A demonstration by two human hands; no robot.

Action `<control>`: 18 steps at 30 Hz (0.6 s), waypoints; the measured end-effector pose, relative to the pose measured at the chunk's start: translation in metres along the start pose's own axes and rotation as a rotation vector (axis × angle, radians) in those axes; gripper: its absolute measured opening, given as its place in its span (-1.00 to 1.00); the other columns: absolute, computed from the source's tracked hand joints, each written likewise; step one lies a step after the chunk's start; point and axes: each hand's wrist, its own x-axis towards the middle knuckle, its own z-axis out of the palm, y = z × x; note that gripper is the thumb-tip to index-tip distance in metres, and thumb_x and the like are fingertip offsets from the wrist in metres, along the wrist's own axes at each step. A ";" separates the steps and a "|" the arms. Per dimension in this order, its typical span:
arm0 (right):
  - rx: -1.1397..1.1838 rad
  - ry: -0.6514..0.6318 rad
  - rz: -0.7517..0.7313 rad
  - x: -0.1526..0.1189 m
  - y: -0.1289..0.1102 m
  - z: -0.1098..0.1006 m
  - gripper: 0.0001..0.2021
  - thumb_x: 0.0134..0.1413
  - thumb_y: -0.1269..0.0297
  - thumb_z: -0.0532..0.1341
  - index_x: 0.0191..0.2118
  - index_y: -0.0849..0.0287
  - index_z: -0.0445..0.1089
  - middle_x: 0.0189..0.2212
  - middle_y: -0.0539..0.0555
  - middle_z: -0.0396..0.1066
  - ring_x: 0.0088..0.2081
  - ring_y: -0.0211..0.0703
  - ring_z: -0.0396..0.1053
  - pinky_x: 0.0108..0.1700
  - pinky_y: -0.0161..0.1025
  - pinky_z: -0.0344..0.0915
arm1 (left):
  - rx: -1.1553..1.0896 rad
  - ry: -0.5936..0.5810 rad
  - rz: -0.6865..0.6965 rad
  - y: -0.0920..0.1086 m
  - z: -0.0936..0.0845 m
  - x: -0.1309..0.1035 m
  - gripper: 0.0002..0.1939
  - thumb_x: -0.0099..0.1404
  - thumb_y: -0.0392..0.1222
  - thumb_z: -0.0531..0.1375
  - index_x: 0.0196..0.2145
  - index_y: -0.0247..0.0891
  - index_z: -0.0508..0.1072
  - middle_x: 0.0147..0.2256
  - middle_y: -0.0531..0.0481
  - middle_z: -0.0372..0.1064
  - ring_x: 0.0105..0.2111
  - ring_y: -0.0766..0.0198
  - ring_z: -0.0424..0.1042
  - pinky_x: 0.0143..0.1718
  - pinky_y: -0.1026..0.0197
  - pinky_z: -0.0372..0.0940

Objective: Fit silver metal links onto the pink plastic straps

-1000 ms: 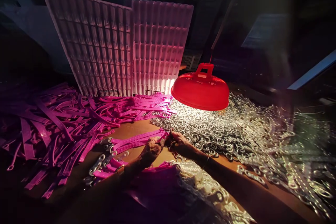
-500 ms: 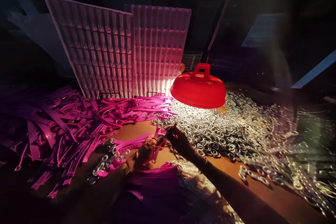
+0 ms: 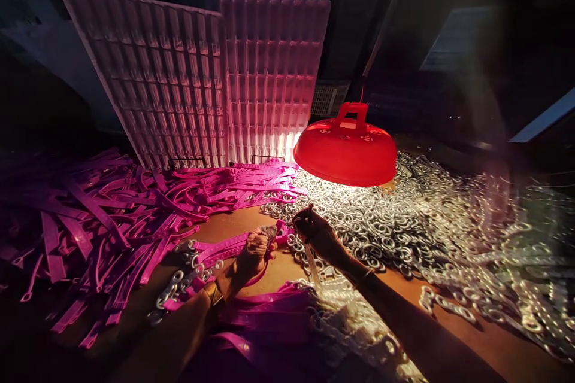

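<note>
My left hand [image 3: 255,249] is closed around a pink strap [image 3: 282,231], whose end sticks out past the fingers and whose loop curves below the hand. Just to its right, my right hand [image 3: 315,228] has its fingers drawn together in shadow at the edge of a pile of silver rings [image 3: 363,218]; what they hold, if anything, is hidden. A pale strip [image 3: 311,260] shows beneath the right hand. More pink straps with rings at their ends [image 3: 182,278] lie left of my left wrist. Closer to me sits a bundle of pink straps [image 3: 269,317] with whitish rings beside it.
A red lamp [image 3: 345,149] hangs low over the rings. Loose pink straps [image 3: 90,221] are heaped at the left. Two ribbed, translucent panels [image 3: 153,72] stand upright behind them. Linked rings [image 3: 449,305] lie on the brown tabletop [image 3: 224,222] at right.
My right hand has moved slightly right, away from the left hand, and a gap shows between them. My left hand stays on the strap. The view has shifted a little.
</note>
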 end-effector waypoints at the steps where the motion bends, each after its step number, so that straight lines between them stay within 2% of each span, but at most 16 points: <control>1: -0.003 -0.009 0.004 -0.003 0.003 0.004 -0.59 -0.05 -0.13 0.27 -0.38 0.15 0.25 -0.59 -0.10 0.16 -0.61 -0.37 0.05 -0.59 -0.36 0.04 | -0.028 -0.001 -0.024 0.002 0.004 -0.002 -0.59 -0.19 -0.11 0.31 -0.46 -0.20 0.16 -0.57 0.16 0.16 -0.63 0.44 0.19 -0.66 0.39 0.00; 6: 0.118 -0.053 0.062 -0.012 0.008 0.017 -0.60 0.01 -0.12 0.23 -0.37 0.11 0.16 -0.58 -0.12 0.08 -0.61 -0.40 -0.03 -0.62 -0.40 -0.02 | -0.056 -0.011 -0.069 0.007 0.025 -0.012 -0.63 -0.24 -0.22 0.28 -0.57 -0.21 0.09 -0.67 0.21 0.00 -0.70 0.53 -0.01 -0.67 0.40 -0.20; 10: 0.187 -0.051 0.057 -0.011 0.014 0.023 -0.53 0.03 -0.22 0.14 -0.43 0.11 0.07 -0.58 -0.12 0.02 -0.58 -0.37 -0.06 -0.58 -0.37 -0.01 | -0.070 -0.047 -0.099 0.011 0.033 -0.017 -0.62 -0.15 -0.20 0.29 -0.57 -0.19 0.06 -0.70 0.25 -0.11 -0.71 0.55 -0.15 -0.66 0.36 -0.29; 14: 0.039 -0.008 -0.019 -0.010 0.017 0.026 -0.55 0.07 -0.19 0.09 -0.47 0.11 0.04 -0.59 -0.12 -0.03 -0.55 -0.34 -0.11 -0.55 -0.35 -0.02 | -0.069 -0.117 -0.188 0.017 0.036 -0.020 -0.54 -0.08 -0.09 0.32 -0.54 -0.17 0.02 -0.71 0.30 -0.23 -0.70 0.53 -0.28 -0.64 0.32 -0.35; 18: -0.123 0.054 -0.082 -0.017 0.013 0.027 -0.62 0.04 -0.09 0.14 -0.45 0.12 0.07 -0.56 -0.10 0.02 -0.52 -0.33 -0.09 -0.51 -0.34 0.00 | -0.024 -0.149 -0.147 0.019 0.036 -0.024 -0.55 -0.01 -0.03 0.31 -0.56 -0.18 0.03 -0.71 0.27 -0.21 -0.70 0.51 -0.27 -0.63 0.28 -0.34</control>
